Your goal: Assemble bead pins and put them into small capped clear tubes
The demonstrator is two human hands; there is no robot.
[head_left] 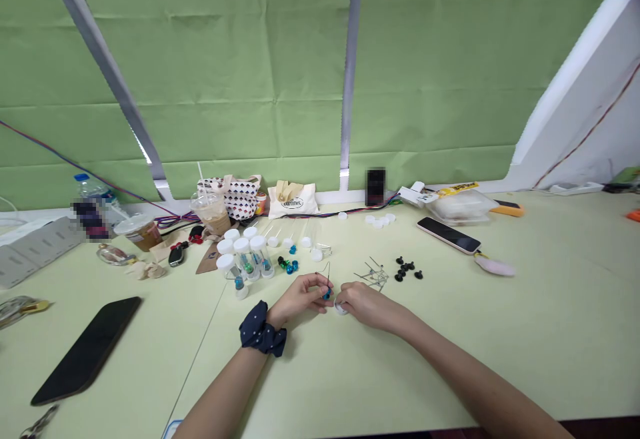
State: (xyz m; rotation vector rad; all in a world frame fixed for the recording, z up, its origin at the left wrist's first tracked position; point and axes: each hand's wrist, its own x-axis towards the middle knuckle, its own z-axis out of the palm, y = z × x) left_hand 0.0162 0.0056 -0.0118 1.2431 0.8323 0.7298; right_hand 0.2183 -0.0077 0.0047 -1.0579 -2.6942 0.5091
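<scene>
In the middle of the table, my left hand pinches a small blue part with a thin dark wire rising from it. Close beside it my right hand has its fingers closed on a round white cap near the tabletop. Fingers partly hide both the blue part and the cap. Thin metal pins lie in a loose heap just beyond my right hand. Several black knobs are scattered to the right of the pins. Behind my left hand lie small blue and green parts.
Clear tubes with white caps stand at left, some holding coloured parts. More white caps lie farther back. Phones and a black tablet-like slab lie on the table. Drink cups stand at back left.
</scene>
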